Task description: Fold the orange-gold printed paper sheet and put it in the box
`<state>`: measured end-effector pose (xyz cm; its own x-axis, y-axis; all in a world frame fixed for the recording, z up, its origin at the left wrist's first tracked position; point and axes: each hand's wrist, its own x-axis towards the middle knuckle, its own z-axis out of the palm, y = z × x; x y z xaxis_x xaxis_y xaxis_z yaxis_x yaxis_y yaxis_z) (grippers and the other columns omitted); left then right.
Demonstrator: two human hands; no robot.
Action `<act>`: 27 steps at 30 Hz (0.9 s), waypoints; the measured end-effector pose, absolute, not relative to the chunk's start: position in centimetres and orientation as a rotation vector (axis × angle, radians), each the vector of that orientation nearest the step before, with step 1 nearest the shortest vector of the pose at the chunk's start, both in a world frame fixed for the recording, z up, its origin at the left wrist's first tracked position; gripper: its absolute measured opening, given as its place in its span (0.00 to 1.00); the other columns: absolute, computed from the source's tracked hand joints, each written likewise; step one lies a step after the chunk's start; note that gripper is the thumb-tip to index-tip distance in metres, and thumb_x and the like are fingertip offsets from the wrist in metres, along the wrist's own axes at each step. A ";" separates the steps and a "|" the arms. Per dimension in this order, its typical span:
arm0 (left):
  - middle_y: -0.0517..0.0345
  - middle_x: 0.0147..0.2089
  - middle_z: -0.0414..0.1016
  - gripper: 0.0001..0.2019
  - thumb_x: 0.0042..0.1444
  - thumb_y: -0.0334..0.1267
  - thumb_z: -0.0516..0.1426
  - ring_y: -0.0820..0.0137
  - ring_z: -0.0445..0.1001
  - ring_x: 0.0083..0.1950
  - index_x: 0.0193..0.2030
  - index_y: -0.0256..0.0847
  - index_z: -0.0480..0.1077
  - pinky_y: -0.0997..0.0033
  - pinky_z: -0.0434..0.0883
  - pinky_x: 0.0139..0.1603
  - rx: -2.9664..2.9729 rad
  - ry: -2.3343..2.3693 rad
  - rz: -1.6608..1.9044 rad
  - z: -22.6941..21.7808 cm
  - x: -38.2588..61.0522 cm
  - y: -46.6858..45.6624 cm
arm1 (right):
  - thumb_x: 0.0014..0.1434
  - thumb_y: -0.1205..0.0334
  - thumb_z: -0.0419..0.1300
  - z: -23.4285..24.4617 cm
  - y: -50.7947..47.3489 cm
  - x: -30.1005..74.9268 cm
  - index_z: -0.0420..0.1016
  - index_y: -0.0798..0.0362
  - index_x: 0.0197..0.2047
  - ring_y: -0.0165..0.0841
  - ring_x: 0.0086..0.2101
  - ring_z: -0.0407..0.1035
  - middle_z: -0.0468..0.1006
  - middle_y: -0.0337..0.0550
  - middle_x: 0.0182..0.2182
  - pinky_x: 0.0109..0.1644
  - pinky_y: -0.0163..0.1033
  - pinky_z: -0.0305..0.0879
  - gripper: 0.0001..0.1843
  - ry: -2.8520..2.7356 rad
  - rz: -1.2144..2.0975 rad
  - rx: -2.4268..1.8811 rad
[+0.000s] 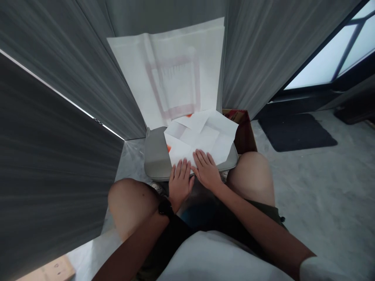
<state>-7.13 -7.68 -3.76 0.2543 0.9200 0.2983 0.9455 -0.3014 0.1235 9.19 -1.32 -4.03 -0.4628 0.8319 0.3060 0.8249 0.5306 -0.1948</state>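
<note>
**A:** Start at the left. What's there?

**B:** A dark grey pleated curtain (52,156) fills that side, then comes the bare left knee (131,207). A black wristwatch (165,207) sits on the wrist of the left hand (180,181).

**A:** And the hands?

**B:** Together, side by side and almost touching, both open and lying flat, not clamped on anything. The left hand's fingertips and the right hand (206,170) rest on the near edge of a folded white paper sheet (199,136).

**A:** Where's that sheet lying?

**B:** Between the knees, on what looks like a grey moulded plastic seat (155,156), overhanging its far edge. A little orange shows beneath it, too little to identify. Farther off, a large white sheet with a faint pink rectangular outline (166,70) stands against the curtain.

**A:** How will the folded sheet handle?

**B:** I'd expect it to be light and soft, quick to crease, and likely to slide on smooth plastic. Best to pinch it along the near folded edge, not by a loose corner.

**A:** And farther right?

**B:** The right knee (252,175), a brown cardboard box (241,130), a dark mat (295,132) on the speckled grey floor (307,195), and a bright window (325,58).
</note>
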 end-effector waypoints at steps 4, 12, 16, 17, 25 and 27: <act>0.44 0.80 0.54 0.33 0.75 0.43 0.48 0.54 0.53 0.81 0.82 0.37 0.44 0.45 0.56 0.79 -2.424 -1.814 -0.456 -3.6 -7.3 -7.7 | 0.77 0.49 0.46 -3.9 -1.1 10.4 0.53 0.61 0.78 0.45 0.74 0.51 0.57 0.57 0.75 0.77 0.55 0.48 0.35 -2.461 0.046 -1.314; 0.42 0.80 0.52 0.33 0.75 0.42 0.47 0.55 0.51 0.81 0.82 0.34 0.44 0.47 0.55 0.79 -2.510 -1.719 -0.394 -3.7 -8.7 -7.9 | 0.77 0.48 0.45 -3.8 -0.3 14.8 0.49 0.61 0.80 0.45 0.75 0.49 0.56 0.58 0.76 0.78 0.57 0.48 0.37 -2.447 0.040 -1.384; 0.41 0.79 0.56 0.31 0.75 0.42 0.48 0.57 0.52 0.81 0.80 0.33 0.51 0.51 0.55 0.79 -2.669 -1.469 -0.332 -3.5 -11.6 -7.7 | 0.77 0.47 0.44 -3.6 -0.1 16.4 0.53 0.63 0.78 0.47 0.75 0.50 0.56 0.61 0.75 0.78 0.57 0.47 0.37 -2.464 0.020 -1.404; 0.42 0.79 0.57 0.31 0.74 0.43 0.48 0.58 0.52 0.81 0.79 0.33 0.52 0.53 0.55 0.80 -2.709 -1.403 -0.321 -3.5 -12.4 -7.7 | 0.77 0.47 0.44 -3.6 -0.1 16.5 0.54 0.64 0.78 0.47 0.75 0.50 0.56 0.61 0.75 0.78 0.57 0.47 0.37 -2.465 0.019 -1.406; 0.44 0.78 0.59 0.30 0.73 0.41 0.49 0.61 0.54 0.80 0.79 0.36 0.55 0.55 0.52 0.81 -2.830 -1.267 -0.119 -3.3 -16.9 -8.7 | 0.77 0.45 0.42 -4.3 0.2 16.8 0.50 0.60 0.80 0.46 0.75 0.49 0.56 0.58 0.76 0.78 0.58 0.46 0.38 -2.431 0.021 -1.364; 0.45 0.78 0.60 0.30 0.73 0.41 0.48 0.62 0.55 0.80 0.79 0.37 0.55 0.56 0.52 0.80 -2.838 -1.258 -0.113 -3.0 -17.5 -8.8 | 0.77 0.45 0.42 -4.2 0.2 16.8 0.50 0.60 0.80 0.46 0.75 0.49 0.56 0.58 0.76 0.78 0.58 0.46 0.38 -2.426 0.032 -1.357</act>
<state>-17.46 -8.78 -2.97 0.6694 0.7385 0.0807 0.7411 -0.6714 -0.0023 16.81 0.20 -4.23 -0.4739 0.8286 0.2979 0.8205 0.5384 -0.1921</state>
